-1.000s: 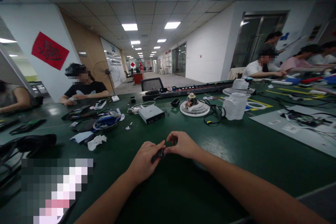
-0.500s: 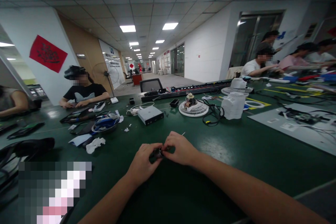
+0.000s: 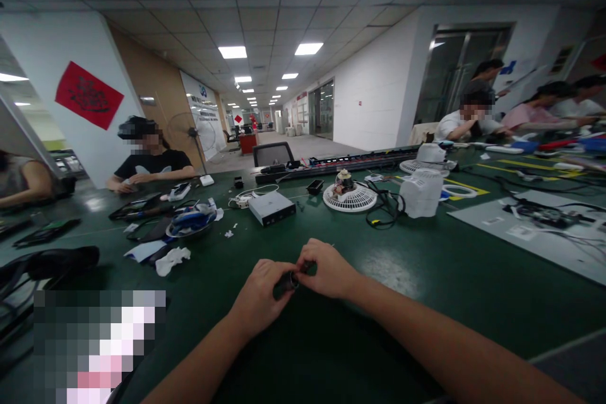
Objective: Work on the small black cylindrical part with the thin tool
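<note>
My left hand (image 3: 255,300) is closed around a small dark cylindrical part (image 3: 286,284), thumb below and fingers above it. The part's round end faces right, and its exact kind is too small and dark to tell. My right hand (image 3: 327,270) pinches at that same end, thumb and forefinger together. Whatever sits between those fingertips is hidden. Both hands are held above the green tabletop (image 3: 326,341), close together. Beyond them lie a grey metal drive box (image 3: 271,207) and a round white fan grille (image 3: 353,199) with a motor on it.
Crumpled tissue (image 3: 172,260) and a blue device (image 3: 192,222) lie to the left. At right are a white plastic housing (image 3: 420,192), black cable (image 3: 386,214) and a grey panel (image 3: 497,227) carrying a circuit board. A small black tray (image 3: 315,187) is farther back. Other people sit around the table.
The dark part looks tilted, showing more of its side and round end. My right hand has shifted slightly right. The thin light tip above it now barely shows.
</note>
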The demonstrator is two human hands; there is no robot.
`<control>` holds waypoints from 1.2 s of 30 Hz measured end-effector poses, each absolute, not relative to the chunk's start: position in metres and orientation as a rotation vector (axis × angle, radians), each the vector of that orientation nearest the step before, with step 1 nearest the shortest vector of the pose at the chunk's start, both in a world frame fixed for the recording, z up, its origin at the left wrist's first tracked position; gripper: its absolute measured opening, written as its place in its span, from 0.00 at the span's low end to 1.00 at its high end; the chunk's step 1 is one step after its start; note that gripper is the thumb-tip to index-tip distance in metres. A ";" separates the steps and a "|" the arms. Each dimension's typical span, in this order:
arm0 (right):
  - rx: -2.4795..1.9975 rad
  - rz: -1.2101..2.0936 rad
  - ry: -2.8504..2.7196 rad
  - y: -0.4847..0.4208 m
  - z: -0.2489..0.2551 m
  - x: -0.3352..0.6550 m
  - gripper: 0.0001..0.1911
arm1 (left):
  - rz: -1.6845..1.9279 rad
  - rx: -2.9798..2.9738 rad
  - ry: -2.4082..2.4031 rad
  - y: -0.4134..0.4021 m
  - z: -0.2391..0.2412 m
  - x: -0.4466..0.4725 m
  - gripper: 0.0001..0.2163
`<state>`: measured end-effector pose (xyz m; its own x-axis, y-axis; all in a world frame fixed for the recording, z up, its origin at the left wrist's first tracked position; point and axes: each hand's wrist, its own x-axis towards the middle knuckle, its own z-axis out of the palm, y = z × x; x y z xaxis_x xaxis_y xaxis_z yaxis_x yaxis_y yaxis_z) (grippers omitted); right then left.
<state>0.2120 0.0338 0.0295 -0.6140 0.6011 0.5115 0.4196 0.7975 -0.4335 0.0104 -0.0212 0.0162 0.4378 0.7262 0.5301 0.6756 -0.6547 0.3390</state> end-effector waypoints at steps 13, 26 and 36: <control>-0.460 0.346 -2.429 0.037 0.034 0.222 0.02 | 1.167 2.547 1.275 -0.022 0.017 0.011 0.17; -0.568 0.273 -2.333 0.032 0.028 0.214 0.04 | 1.141 2.476 1.291 -0.022 0.014 0.011 0.19; -0.838 0.357 -2.306 0.024 0.032 0.211 0.08 | 1.101 2.435 1.294 -0.021 0.014 0.011 0.18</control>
<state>0.2106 0.0241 0.0318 -0.5844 0.6511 0.4844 0.4740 0.7584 -0.4475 0.0106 -0.0212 0.0139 0.3501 0.7732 0.5287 0.6461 -0.6080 0.4614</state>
